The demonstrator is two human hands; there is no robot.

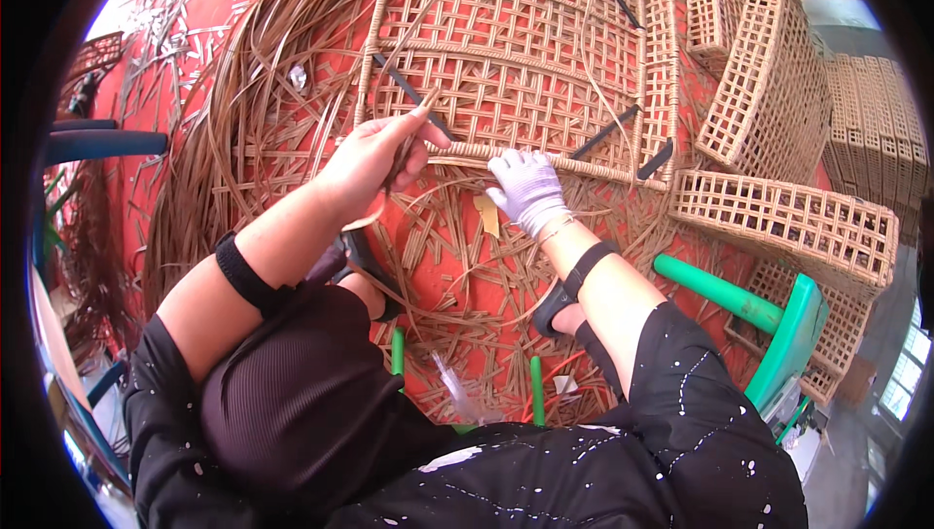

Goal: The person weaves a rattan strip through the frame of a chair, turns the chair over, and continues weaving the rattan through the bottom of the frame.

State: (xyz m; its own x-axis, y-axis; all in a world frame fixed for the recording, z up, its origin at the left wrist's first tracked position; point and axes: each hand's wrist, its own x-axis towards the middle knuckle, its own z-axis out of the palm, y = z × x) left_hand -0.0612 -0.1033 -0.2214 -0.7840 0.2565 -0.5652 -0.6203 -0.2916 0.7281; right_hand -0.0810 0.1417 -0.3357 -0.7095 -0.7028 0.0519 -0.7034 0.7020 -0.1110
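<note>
A large woven wicker basket (496, 77) with an open lattice and a wrapped rim lies in front of me. Dark straight bars (605, 130) cross its corners. Bare and closed, my left hand (375, 161) is at the basket's near left corner, pinching a thin brown weaving strip (429, 99) between thumb and fingers. A pale glove covers my right hand (528, 191), whose fingers curl over the near rim. Its fingertips are partly hidden. Another long loose strip (595, 52) trails across the right part of the lattice.
A thick bundle of long brown strips (255, 72) lies to the left. Cut scraps litter the red floor (428, 247). More woven baskets (769, 87) stand at the right, beside a green plastic chair or stool (783, 335). A blue bar-like piece (107, 145) juts in from the far left.
</note>
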